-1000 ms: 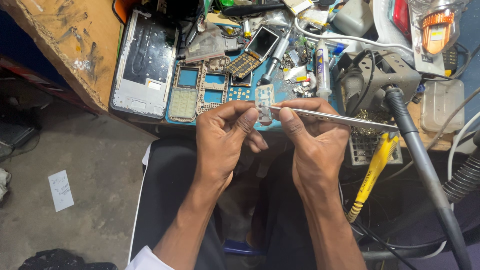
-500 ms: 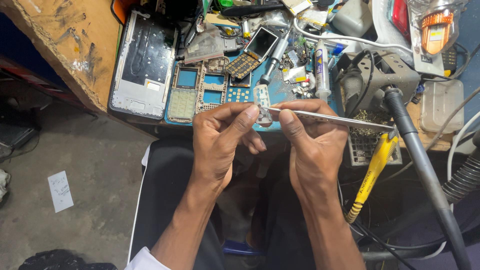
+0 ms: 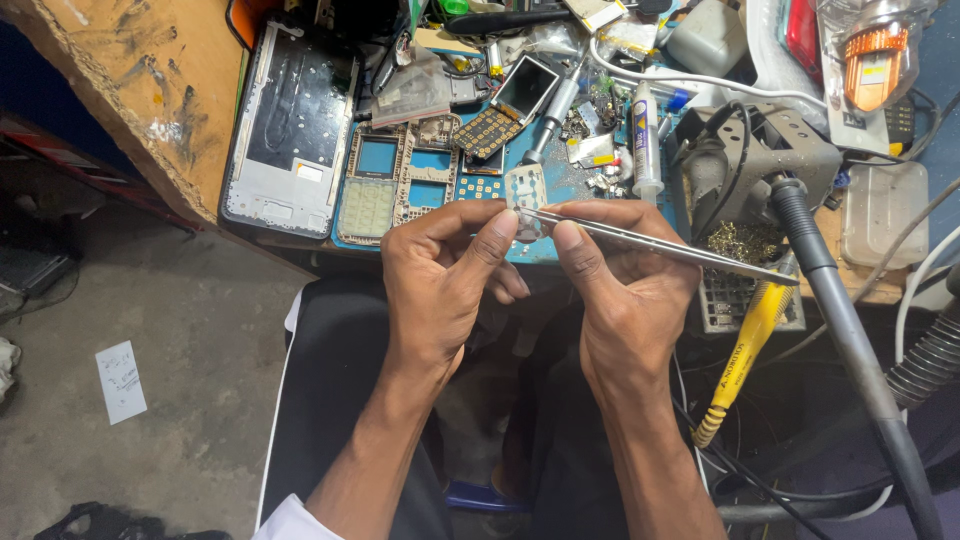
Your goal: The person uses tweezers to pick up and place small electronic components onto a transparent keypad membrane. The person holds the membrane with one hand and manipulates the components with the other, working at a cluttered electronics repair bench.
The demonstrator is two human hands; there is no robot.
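Tweezers (image 3: 660, 243) (stiff, slim steel) sit pinched in the right hand (image 3: 625, 290); the left hand (image 3: 445, 285) pinches a small, light, likely fragile keypad piece (image 3: 526, 195) by its edge at the worktop's (image 3: 130, 90) front edge.

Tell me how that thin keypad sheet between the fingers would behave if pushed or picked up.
The keypad sheet looks thin and probably light, so it would likely flex. The left hand pinches only its lower edge, so it may twist easily. The tweezers in the right hand could probably dent it.
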